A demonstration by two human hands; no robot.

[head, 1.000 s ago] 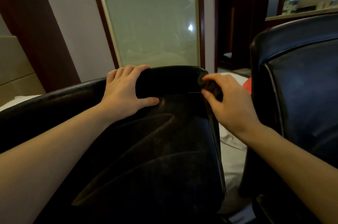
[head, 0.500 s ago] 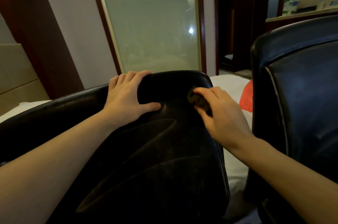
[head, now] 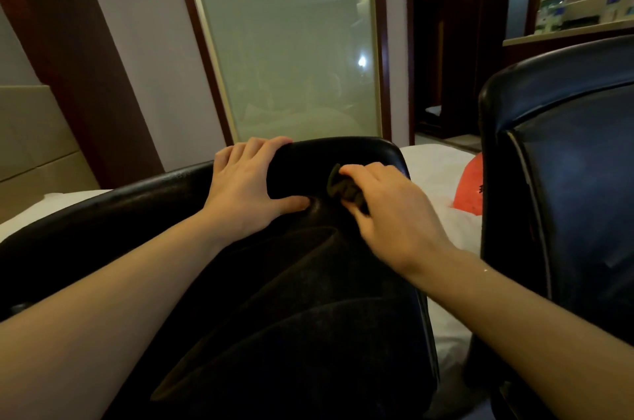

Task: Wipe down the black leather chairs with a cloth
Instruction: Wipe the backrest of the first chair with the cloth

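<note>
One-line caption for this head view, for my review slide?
Left hand grips the top edge of a black leather chair while the right hand presses a dark cloth against it.

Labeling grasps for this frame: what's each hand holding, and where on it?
The right hand pinches a bunched dark cloth in its fingers, against the chair back. The left hand grips that chair's top edge, fingers over it, thumb in front.
</note>
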